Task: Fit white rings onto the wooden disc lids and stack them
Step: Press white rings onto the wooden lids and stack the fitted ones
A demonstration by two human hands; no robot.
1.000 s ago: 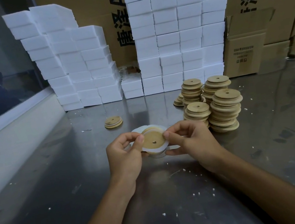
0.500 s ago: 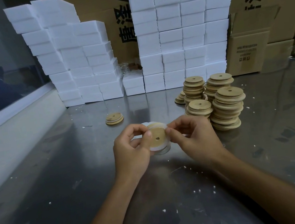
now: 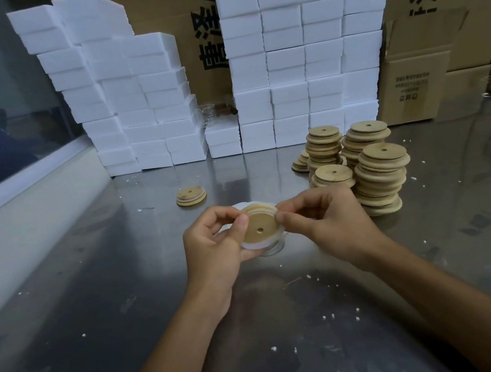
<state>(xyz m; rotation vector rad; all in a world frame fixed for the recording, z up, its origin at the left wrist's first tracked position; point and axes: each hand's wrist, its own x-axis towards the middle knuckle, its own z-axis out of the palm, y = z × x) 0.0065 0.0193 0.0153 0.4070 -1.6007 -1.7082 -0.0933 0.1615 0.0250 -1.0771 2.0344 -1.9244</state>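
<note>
Left hand [image 3: 216, 250] and right hand [image 3: 325, 221] pinching round wooden disc lid [image 3: 260, 230] at opposite edges, steadying it while seating soft white ring [image 3: 249, 245].

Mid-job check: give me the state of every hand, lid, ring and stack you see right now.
left hand: pinches the held lid's left edge.
right hand: pinches its right edge.
held lid: above the table, hole facing camera.
white ring: around the lid's rim, seating unclear.
lid stacks: upright on the right, slightly uneven.
small lid pile: flat on the table, apart.

Left hand [image 3: 216, 250], right hand [image 3: 326, 224]: fingers pinching.
</note>
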